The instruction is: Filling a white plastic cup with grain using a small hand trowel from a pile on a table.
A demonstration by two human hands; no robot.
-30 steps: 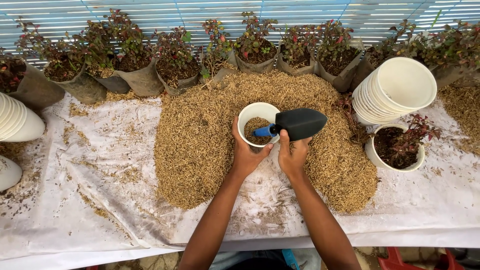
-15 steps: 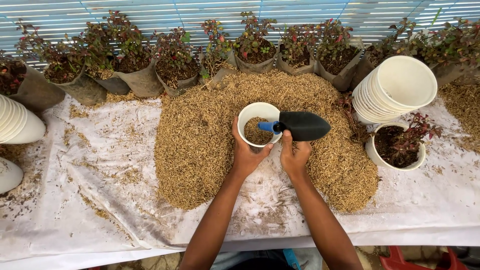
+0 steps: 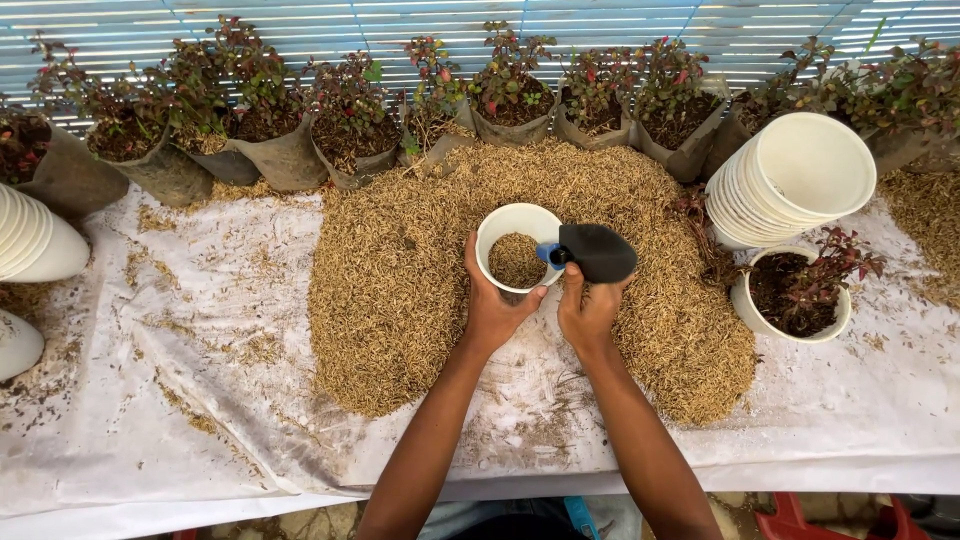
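Observation:
My left hand (image 3: 492, 308) grips a small white pot (image 3: 516, 247) from below; the pot holds some brown husk at its bottom. My right hand (image 3: 588, 312) holds a black hand trowel (image 3: 596, 252) with a blue neck, its blade lying flat just right of the pot's rim. Both hands hover over a big heap of brown rice husk (image 3: 400, 290) spread on a white sheet (image 3: 170, 400).
A stack of white pots (image 3: 795, 180) lies on its side at the right, above a white pot with a red-leaved plant (image 3: 800, 290). Several bagged plants (image 3: 290, 130) line the back edge. More white pots (image 3: 30, 245) sit at the far left.
The trowel has tipped from over the pot's mouth to lie flatter at its right rim. The pot and both hands have barely shifted.

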